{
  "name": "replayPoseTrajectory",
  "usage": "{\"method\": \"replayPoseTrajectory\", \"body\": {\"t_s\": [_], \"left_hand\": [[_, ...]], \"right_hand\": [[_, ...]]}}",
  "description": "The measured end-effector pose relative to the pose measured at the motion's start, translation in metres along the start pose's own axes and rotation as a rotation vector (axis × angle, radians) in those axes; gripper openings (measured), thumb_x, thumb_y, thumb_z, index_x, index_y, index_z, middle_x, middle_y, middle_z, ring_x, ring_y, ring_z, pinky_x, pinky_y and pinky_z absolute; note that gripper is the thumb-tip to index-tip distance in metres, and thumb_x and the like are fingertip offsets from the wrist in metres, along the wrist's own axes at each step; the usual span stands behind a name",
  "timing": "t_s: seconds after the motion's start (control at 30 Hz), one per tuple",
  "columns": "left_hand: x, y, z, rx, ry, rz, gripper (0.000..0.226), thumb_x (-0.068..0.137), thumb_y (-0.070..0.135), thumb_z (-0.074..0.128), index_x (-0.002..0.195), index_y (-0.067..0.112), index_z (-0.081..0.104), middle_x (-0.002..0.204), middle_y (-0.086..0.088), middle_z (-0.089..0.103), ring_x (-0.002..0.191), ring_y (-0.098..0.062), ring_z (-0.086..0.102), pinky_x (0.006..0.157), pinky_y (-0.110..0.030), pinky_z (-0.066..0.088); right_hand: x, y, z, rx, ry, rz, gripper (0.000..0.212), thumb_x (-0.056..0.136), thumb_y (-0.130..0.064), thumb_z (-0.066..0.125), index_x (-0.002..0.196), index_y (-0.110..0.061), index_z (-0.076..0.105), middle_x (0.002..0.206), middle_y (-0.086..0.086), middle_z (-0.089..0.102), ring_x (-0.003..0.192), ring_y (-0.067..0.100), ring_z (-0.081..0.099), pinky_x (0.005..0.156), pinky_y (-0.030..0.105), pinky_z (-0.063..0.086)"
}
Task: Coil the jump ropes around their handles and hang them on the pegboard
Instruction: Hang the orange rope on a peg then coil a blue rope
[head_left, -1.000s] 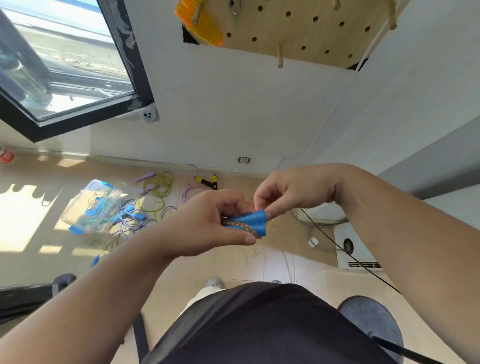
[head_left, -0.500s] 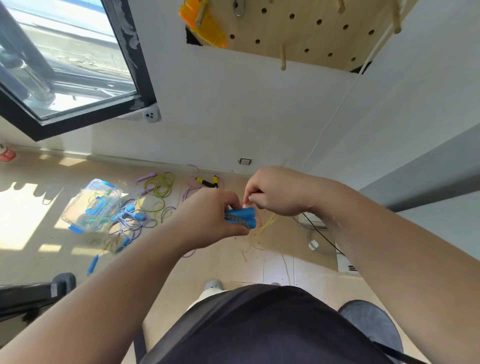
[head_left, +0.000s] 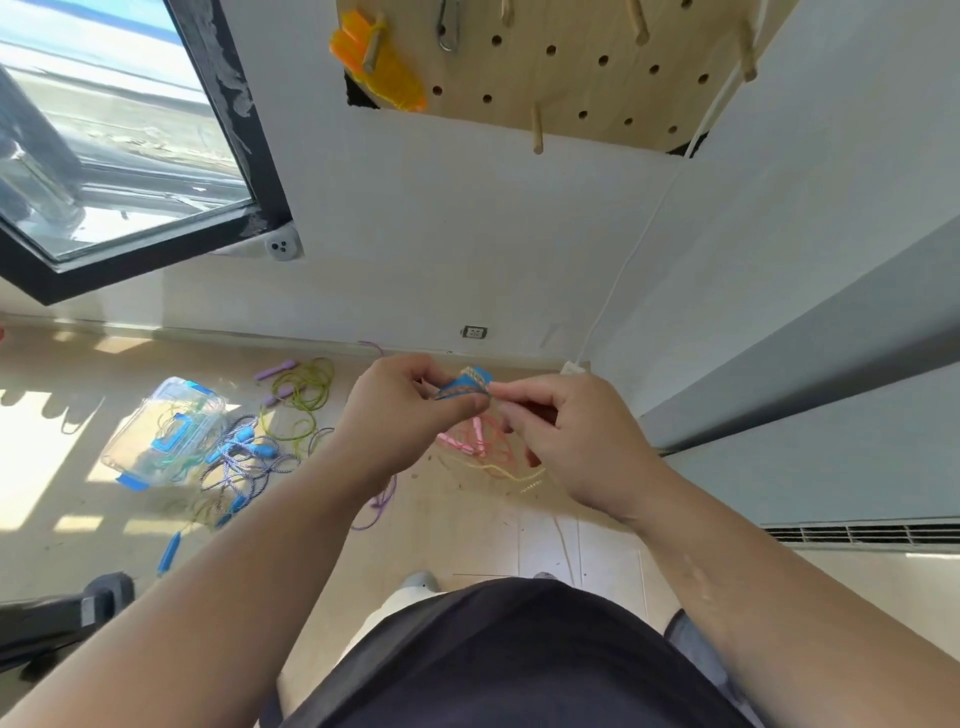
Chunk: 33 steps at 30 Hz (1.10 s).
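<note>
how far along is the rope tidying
Done: one orange bundle hangs on the pegboard. In hand: left hand grips the blue handles while right hand pinches their cord, wound round them. Left: green rope, blue tangle and pink rope lie loose on the floor.

Both forearms are reaching forward (wrists angled inward). The left hand (head_left: 410, 415) is gripping the blue handles (head_left: 460, 389); the right hand (head_left: 571, 441) is pinching their rope (head_left: 470, 372).
</note>
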<state>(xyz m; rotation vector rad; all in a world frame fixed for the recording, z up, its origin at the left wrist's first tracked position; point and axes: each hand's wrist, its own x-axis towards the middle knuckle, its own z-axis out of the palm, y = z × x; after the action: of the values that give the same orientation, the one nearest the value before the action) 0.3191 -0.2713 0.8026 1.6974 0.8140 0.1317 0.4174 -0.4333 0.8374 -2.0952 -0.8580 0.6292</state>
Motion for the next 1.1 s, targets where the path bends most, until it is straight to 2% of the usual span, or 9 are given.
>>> {"method": "replayPoseTrajectory", "body": {"t_s": [0.1, 0.33, 0.43, 0.53, 0.63, 0.77, 0.83, 0.97, 1.1], "left_hand": [[-0.005, 0.005, 0.005, -0.199, -0.048, -0.103, 0.039, 0.075, 0.024, 0.089, 0.078, 0.012, 0.053, 0.061, -0.014, 0.062, 0.046, -0.016, 0.042, 0.048, -0.027, 0.031], [-0.017, 0.012, 0.009, -0.578, -0.223, -0.255, 0.032, 0.088, 0.012, 0.075, 0.075, 0.014, 0.046, 0.064, -0.009, 0.056, 0.047, -0.014, 0.025, 0.048, -0.025, 0.014], [-0.02, 0.013, 0.004, -0.682, -0.285, -0.236, 0.038, 0.079, 0.014, 0.08, 0.07, 0.017, 0.043, 0.068, -0.01, 0.055, 0.044, -0.012, 0.026, 0.044, -0.021, 0.017], [-0.024, 0.016, -0.001, -0.592, -0.366, -0.163, 0.028, 0.075, 0.014, 0.075, 0.076, 0.012, 0.047, 0.065, -0.013, 0.057, 0.044, -0.012, 0.027, 0.047, -0.024, 0.014], [-0.029, 0.015, 0.0, -0.404, -0.442, -0.115, 0.029, 0.071, 0.013, 0.079, 0.082, 0.007, 0.053, 0.064, -0.016, 0.061, 0.042, -0.014, 0.032, 0.045, -0.023, 0.018], [-0.034, 0.012, 0.003, -0.095, -0.45, -0.005, 0.035, 0.071, 0.0, 0.09, 0.089, -0.001, 0.059, 0.076, -0.006, 0.076, 0.06, -0.013, 0.069, 0.053, -0.02, 0.048], [-0.033, 0.01, 0.005, 0.087, -0.424, 0.077, 0.036, 0.069, 0.008, 0.093, 0.088, 0.004, 0.062, 0.081, -0.004, 0.077, 0.075, -0.014, 0.076, 0.065, -0.024, 0.057], [-0.028, 0.004, 0.008, 0.442, -0.295, 0.195, 0.034, 0.066, 0.029, 0.095, 0.076, 0.024, 0.063, 0.08, 0.007, 0.071, 0.074, -0.009, 0.071, 0.069, -0.033, 0.061], [-0.024, 0.002, 0.011, 0.308, -0.041, 0.117, 0.034, 0.063, 0.031, 0.095, 0.083, 0.017, 0.072, 0.078, 0.001, 0.074, 0.075, -0.021, 0.071, 0.072, -0.045, 0.059]], "right_hand": [[-0.007, 0.004, -0.002, 0.102, 0.068, 0.001, 0.018, 0.094, -0.013, 0.069, 0.109, -0.02, 0.078, 0.075, -0.013, 0.073, 0.061, 0.0, 0.063, 0.063, 0.018, 0.049], [-0.013, 0.019, -0.005, 0.181, 0.03, -0.026, 0.01, 0.097, -0.01, 0.065, 0.091, -0.017, 0.07, 0.07, -0.005, 0.069, 0.06, 0.004, 0.059, 0.061, 0.024, 0.051], [-0.016, 0.038, -0.002, -0.002, -0.109, -0.008, 0.023, 0.105, -0.036, 0.048, 0.095, -0.029, 0.068, 0.072, -0.003, 0.064, 0.067, 0.016, 0.061, 0.071, 0.044, 0.055], [-0.013, 0.049, -0.002, -0.102, -0.241, 0.031, 0.033, 0.105, -0.051, 0.036, 0.095, -0.038, 0.064, 0.071, -0.006, 0.06, 0.071, 0.015, 0.06, 0.074, 0.045, 0.054], [0.004, 0.04, -0.014, -0.125, -0.429, 0.051, 0.031, 0.108, -0.035, 0.042, 0.101, -0.02, 0.069, 0.079, -0.004, 0.062, 0.07, 0.007, 0.056, 0.074, 0.03, 0.049], [0.032, 0.028, -0.037, -0.158, -0.568, 0.071, 0.018, 0.101, -0.024, 0.059, 0.088, -0.017, 0.069, 0.078, -0.001, 0.064, 0.072, 0.009, 0.057, 0.075, 0.035, 0.05], [0.041, 0.02, -0.04, -0.196, -0.578, 0.074, 0.01, 0.098, -0.022, 0.065, 0.089, -0.019, 0.071, 0.083, 0.002, 0.068, 0.074, 0.01, 0.059, 0.075, 0.033, 0.053], [0.044, -0.001, -0.027, -0.389, -0.502, 0.002, 0.008, 0.095, -0.025, 0.067, 0.09, -0.022, 0.072, 0.08, -0.009, 0.069, 0.072, 0.006, 0.059, 0.068, 0.025, 0.047], [0.021, -0.014, -0.014, -0.468, -0.291, -0.07, 0.02, 0.1, -0.025, 0.056, 0.104, -0.02, 0.075, 0.084, -0.004, 0.07, 0.075, 0.013, 0.058, 0.067, 0.03, 0.042]]}}
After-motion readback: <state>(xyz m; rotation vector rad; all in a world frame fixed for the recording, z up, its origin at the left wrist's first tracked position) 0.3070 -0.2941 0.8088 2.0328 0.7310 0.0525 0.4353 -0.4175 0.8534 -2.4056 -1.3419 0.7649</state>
